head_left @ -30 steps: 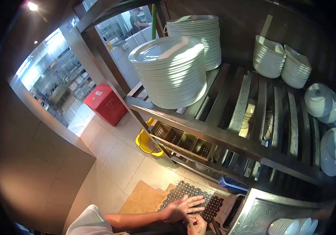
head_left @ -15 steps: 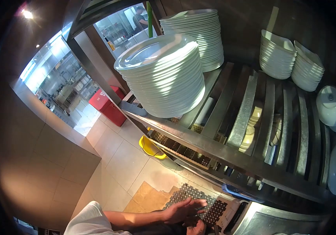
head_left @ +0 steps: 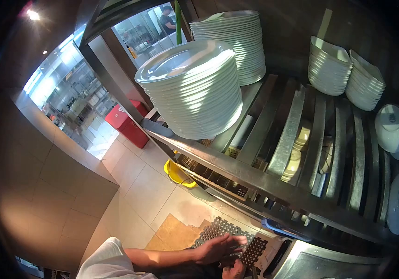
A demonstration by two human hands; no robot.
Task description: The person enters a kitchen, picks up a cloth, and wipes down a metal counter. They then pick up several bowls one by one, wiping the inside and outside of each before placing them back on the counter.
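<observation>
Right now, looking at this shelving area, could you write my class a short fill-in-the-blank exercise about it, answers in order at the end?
The tall stacks of round plates on the metal rack number ______. The big bin on the floor is coloured ______. The bucket nearer the camera is coloured ______. The left hand belongs to an arm whose sleeve is coloured ______.

Missing words: two; red; yellow; white.

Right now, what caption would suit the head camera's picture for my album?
Left hand and right hand close together beside a slatted metal rack bearing tall stacks of white plates.
</observation>
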